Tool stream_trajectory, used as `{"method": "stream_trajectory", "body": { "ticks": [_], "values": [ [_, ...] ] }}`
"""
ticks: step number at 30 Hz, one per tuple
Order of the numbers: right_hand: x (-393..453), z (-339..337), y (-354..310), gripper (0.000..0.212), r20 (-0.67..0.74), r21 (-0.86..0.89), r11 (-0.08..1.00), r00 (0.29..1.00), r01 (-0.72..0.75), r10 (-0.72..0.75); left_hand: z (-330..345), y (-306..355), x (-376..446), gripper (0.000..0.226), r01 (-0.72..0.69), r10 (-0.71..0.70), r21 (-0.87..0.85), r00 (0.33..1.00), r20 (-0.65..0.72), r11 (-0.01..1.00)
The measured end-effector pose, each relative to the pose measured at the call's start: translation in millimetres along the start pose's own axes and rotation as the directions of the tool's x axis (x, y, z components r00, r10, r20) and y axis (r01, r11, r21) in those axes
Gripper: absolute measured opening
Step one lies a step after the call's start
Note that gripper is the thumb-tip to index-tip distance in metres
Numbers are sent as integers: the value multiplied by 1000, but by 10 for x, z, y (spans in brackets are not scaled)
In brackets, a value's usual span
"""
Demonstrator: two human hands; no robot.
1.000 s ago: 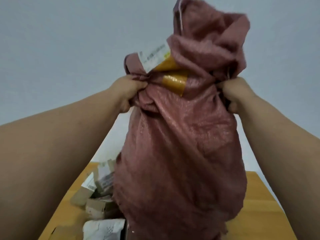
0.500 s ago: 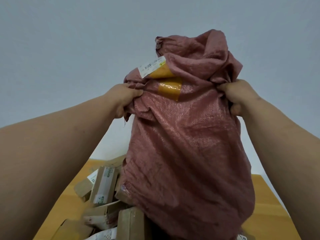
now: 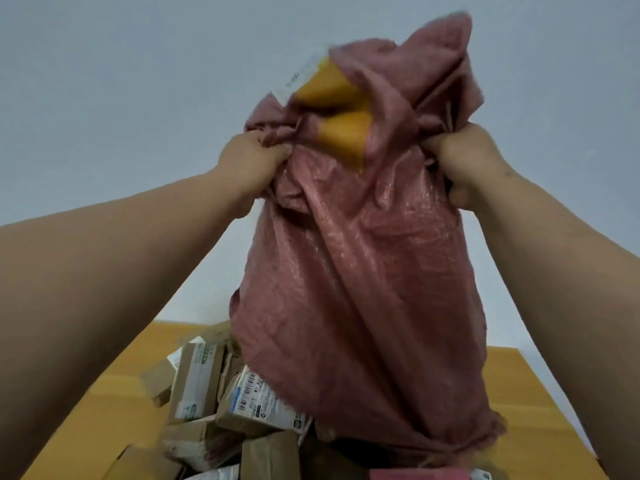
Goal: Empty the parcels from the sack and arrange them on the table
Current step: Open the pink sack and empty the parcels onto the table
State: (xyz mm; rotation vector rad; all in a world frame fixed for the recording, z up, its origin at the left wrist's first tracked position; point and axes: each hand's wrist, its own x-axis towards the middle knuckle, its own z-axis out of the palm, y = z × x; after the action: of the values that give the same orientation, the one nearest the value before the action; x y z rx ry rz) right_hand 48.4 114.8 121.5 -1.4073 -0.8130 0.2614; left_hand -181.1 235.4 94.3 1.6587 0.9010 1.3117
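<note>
head view: both hands' fingers clamp the crinkled woven sack (image 3: 353, 271) over boxy cardboard parcels (image 3: 221, 403).

sack (image 3: 349, 271) upside down above surface (image 3: 104, 393) | left hand (image 3: 249, 161) and right hand (image 3: 464, 161) at its upper corners | parcels (image 3: 221, 403) piled on surface under its mouth, lower left

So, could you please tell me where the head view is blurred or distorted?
Head view: motion blur smears the sack top and its white label; wide-angle distortion swells both forearms at the edges; the parcels are fairly sharp; lighting is soft, without glare.
</note>
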Motion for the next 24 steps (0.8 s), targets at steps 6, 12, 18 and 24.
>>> {"method": "stream_trajectory", "body": {
  "ticks": [6,12,18,24],
  "values": [
    [24,41,-15,45,-5,-77,995,998,61,-61,-69,5,-48,16,-3,5,66,1000,-29,998],
    [40,77,-213,48,-62,-51,985,984,164,-167,-123,176,12,27,-91,100,52,971,-215,994],
    [-5,103,-403,57,-164,-59,955,941,289,-295,-99,318,67,25,-205,200,11,939,-279,979],
    [-64,100,-601,56,-256,-42,908,874,417,-413,-94,505,113,25,-208,189,-82,962,-197,975]
  ]
}}
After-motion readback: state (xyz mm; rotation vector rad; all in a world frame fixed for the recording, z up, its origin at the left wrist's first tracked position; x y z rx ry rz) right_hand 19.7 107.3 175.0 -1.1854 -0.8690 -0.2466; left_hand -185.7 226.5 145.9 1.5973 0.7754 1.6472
